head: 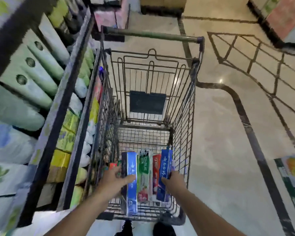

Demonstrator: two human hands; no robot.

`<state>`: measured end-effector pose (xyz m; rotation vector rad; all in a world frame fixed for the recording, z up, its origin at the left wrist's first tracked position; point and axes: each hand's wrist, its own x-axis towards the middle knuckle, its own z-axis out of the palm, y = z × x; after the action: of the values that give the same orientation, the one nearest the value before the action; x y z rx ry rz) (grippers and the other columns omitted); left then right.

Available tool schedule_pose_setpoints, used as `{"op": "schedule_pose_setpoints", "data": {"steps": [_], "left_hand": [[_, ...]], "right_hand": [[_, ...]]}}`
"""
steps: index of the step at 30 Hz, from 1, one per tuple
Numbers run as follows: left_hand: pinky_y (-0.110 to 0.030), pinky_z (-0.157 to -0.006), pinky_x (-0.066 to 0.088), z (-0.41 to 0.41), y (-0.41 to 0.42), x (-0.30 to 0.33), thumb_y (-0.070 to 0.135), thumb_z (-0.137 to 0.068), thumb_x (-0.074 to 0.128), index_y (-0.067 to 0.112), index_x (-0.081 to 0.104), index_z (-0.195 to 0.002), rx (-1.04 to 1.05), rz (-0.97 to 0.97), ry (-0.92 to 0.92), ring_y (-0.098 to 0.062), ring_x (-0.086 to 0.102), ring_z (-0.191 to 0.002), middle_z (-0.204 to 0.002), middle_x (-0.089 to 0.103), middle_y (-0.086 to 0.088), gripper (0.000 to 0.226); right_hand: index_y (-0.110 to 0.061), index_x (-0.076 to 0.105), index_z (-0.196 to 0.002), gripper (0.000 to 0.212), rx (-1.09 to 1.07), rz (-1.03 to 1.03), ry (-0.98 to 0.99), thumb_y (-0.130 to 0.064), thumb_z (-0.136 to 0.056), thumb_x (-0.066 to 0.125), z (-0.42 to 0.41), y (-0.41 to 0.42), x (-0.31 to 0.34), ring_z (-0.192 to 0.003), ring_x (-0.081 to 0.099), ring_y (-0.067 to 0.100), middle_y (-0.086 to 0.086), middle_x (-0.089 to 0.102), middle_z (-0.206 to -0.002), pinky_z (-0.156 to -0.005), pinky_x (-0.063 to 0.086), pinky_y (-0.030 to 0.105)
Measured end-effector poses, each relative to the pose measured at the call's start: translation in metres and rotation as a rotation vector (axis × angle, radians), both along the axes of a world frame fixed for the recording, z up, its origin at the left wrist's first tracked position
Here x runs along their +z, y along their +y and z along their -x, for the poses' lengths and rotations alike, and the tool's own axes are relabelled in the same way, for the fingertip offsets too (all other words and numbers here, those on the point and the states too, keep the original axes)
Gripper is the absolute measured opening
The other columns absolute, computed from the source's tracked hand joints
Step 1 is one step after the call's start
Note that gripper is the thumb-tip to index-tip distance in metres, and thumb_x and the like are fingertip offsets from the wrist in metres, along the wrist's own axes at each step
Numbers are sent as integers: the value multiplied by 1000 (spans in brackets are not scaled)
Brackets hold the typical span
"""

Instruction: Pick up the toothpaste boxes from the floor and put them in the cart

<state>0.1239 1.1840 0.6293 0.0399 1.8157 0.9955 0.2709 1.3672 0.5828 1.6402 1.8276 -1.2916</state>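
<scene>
Holding a row of four long cardboard toothpaste boxes point(144, 176) (blue, green, red, blue) side by side above the near end of the black wire shopping cart point(186, 116). Left hand point(114, 181) at the row's left side, fingers spread across the outer blue box. Right hand point(174, 180) at the row's right side, fingers curled round the other blue box. Left of the cart: dark metal shelf point(58, 103).

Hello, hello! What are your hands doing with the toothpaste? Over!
Left hand and right hand gripping toothpaste boxes. Boxes inside cart. Nothing blocking.
</scene>
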Motion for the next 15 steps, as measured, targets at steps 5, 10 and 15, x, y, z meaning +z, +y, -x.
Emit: {"op": "schedule_pose_setpoints", "data": {"steps": [5,10,15], "left_hand": [[-33,-72,60,-12,16,-22,30,-84,79,27,62,-102,117,65,-64,-18,72,-90,-108,71,-5,25],[-45,-77,62,-13,18,-55,21,-87,76,24,65,-104,151,163,-52,-24,74,-86,-100,74,-7,20],[-39,-72,62,-11,20,-77,19,-88,75,24,66,-108,188,176,-81,-25,73,-87,-101,72,-7,23]], "right_hand": [[-7,50,-93,19,198,25,-99,-15,-93,67,15,19,-50,-60,48,8,0,52,-75,-45,37,18],[0,40,-123,46,269,27,-87,-12,-91,70,28,23,-75,-61,46,6,-1,49,-75,-38,31,16],[-7,45,-105,34,308,12,-103,-14,-88,73,32,21,-95,-64,57,14,2,55,-75,-59,56,33]]}}
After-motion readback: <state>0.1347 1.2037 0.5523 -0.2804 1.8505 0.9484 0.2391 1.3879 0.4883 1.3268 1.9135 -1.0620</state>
